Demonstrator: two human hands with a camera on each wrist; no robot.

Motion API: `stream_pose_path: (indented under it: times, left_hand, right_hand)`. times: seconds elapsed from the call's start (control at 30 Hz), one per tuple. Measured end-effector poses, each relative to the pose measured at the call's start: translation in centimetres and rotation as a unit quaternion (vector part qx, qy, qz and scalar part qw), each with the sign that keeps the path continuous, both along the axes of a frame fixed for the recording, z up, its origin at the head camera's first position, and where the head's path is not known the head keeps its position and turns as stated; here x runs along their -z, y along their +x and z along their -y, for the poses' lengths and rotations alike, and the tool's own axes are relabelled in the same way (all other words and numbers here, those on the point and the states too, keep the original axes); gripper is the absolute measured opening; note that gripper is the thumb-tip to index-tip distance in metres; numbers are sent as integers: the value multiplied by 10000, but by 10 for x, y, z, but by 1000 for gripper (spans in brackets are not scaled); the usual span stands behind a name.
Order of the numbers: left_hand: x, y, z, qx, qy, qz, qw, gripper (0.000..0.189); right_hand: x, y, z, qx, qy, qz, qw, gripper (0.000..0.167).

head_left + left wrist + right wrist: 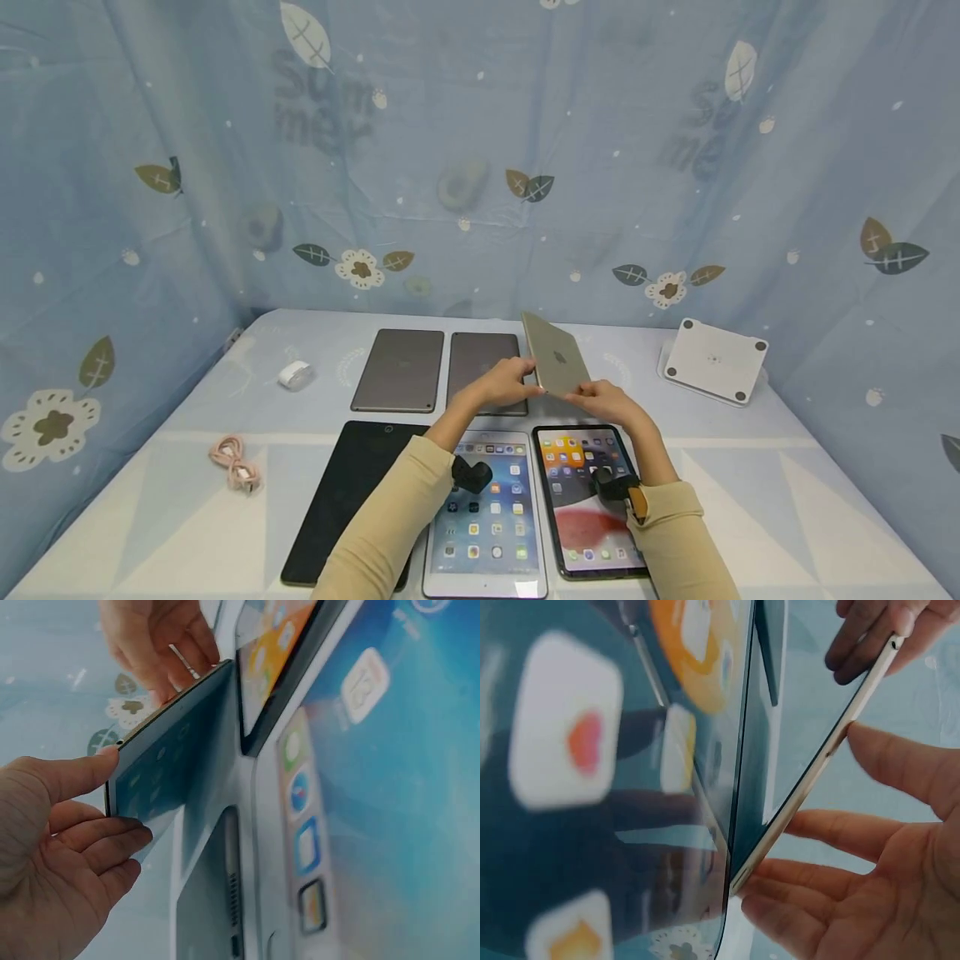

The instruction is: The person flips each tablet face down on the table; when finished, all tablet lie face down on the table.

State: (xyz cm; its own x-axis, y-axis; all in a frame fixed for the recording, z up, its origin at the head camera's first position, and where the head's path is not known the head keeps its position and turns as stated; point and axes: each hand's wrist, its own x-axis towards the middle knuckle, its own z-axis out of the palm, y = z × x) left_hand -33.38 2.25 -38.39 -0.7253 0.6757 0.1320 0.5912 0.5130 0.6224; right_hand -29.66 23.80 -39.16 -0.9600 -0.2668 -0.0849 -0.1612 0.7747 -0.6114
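A gold tablet (557, 357) is tilted up off the table at the back middle, its plain back with a logo toward the head camera. My left hand (506, 383) pinches its left edge; in the left wrist view the thumb lies on one side and the fingers (112, 844) on the other. My right hand (609, 402) holds its near right corner, with thumb and fingers spread along the edge in the right wrist view. The tablet's lit screen (176, 765) faces down. Beside it lies a dark grey tablet (480, 354), partly hidden by the left hand.
Another grey tablet (399, 371) lies face down at the back left. In front are a black tablet (352, 492), a white lit tablet (495, 533) and a black-framed lit tablet (577, 492). A white stand (715, 360), white charger (296, 375) and pink cable (236, 463) lie around.
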Motion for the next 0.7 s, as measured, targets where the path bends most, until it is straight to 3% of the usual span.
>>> stream_pose_path:
  times: [0.4, 0.7]
  left_hand:
    - [14, -1, -23, -319, -360, 209, 9986, 41]
    - [21, 2, -32, -530, -704, 336, 9955, 25]
  right_hand:
    - [-2, 1, -10, 254, 702, -268, 9968, 38]
    - [-2, 4, -11, 601, 812, -20, 9949, 38]
